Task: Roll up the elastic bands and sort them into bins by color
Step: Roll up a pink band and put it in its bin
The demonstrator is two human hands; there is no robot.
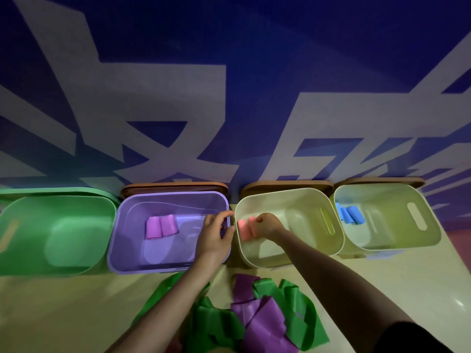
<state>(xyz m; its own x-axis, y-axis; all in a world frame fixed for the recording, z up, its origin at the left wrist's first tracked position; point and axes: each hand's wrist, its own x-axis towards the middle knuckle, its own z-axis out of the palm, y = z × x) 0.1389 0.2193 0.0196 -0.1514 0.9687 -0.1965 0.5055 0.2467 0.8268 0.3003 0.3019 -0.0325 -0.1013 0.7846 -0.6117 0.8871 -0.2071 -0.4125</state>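
Pink roll [252, 226] seemingly under right fingers [257, 220]

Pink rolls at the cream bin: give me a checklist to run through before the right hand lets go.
1. Right hand inside the cream bin: ok.
2. Pink rolls gripped: ok, how firmly cannot tell.
3. Rolls wound tight: cannot tell.
4. Left hand steadying the purple bin rim: ok.
5. Colours kept apart: ok, purple rolls in the purple bin, blue rolls in the far right bin.
6. Green bin filled: not ok.
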